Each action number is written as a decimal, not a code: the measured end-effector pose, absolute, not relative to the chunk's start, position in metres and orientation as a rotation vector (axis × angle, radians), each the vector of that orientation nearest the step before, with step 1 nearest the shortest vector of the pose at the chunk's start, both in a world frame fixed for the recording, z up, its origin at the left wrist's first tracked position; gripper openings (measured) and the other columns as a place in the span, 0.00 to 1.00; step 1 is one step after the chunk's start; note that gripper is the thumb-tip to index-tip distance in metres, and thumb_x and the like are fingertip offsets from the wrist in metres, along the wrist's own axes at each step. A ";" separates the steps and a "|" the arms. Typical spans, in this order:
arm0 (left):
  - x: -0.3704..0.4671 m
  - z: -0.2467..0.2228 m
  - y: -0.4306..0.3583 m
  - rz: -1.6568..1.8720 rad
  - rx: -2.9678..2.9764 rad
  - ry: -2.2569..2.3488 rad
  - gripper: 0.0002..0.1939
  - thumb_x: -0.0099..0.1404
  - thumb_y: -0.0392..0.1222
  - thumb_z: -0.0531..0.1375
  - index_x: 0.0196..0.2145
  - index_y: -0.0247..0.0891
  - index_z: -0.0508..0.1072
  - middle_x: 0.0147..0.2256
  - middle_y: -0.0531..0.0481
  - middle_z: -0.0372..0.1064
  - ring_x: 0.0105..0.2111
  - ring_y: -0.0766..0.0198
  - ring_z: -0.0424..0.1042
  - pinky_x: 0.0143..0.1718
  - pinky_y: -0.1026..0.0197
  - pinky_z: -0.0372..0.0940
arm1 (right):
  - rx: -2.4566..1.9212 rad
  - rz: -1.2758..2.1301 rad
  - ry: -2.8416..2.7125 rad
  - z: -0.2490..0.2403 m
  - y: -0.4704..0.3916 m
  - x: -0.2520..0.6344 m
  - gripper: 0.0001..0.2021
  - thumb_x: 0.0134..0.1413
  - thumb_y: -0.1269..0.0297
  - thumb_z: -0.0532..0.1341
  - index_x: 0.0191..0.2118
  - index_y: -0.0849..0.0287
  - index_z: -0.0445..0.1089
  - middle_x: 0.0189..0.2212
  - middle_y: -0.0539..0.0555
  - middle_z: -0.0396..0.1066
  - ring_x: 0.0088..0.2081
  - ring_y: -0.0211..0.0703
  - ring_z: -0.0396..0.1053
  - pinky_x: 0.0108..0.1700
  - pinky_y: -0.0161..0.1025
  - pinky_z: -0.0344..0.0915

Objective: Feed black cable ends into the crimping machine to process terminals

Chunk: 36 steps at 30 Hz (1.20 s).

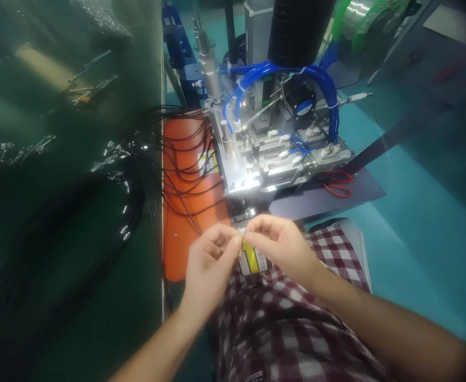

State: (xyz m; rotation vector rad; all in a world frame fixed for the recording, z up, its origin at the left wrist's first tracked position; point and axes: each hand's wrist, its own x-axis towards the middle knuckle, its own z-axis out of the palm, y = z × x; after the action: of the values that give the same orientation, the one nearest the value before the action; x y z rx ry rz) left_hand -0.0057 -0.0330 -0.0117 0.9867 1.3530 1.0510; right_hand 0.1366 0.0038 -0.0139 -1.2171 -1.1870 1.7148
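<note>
My left hand (213,265) and my right hand (283,246) meet in front of the machine, thumb and forefinger of each pinched together. Between the fingertips is something tiny, too small and too covered to name. A black cable (191,215) runs over the orange cover (195,249) and disappears behind my left hand. Just below the fingertips lies a label with a yellow arrow (252,260). The metal machine (252,175), with its bright lit plate, stands right beyond both hands.
Several black cables with shiny metal connectors (125,233) lie on the dark green surface (82,297) at left. Blue air tubes (326,90) arch over the machine. A green wire spool (350,26) hangs at the upper right. A red cord (338,183) lies on the grey base plate (360,193).
</note>
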 end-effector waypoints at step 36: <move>-0.002 -0.008 -0.020 0.889 1.066 1.417 0.09 0.62 0.45 0.62 0.30 0.36 0.72 0.26 0.54 0.67 0.23 0.71 0.63 0.24 0.70 0.59 | -1.237 1.597 -1.433 -0.018 0.013 0.154 0.08 0.59 0.64 0.57 0.31 0.59 0.69 0.29 0.51 0.71 0.30 0.39 0.66 0.31 0.34 0.62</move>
State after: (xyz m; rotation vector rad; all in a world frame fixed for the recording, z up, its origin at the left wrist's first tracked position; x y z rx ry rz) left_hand -0.0024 -0.0197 -0.0085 1.0662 1.4170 0.8895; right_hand 0.1544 0.0133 -0.0182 -1.2368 -1.4335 1.5965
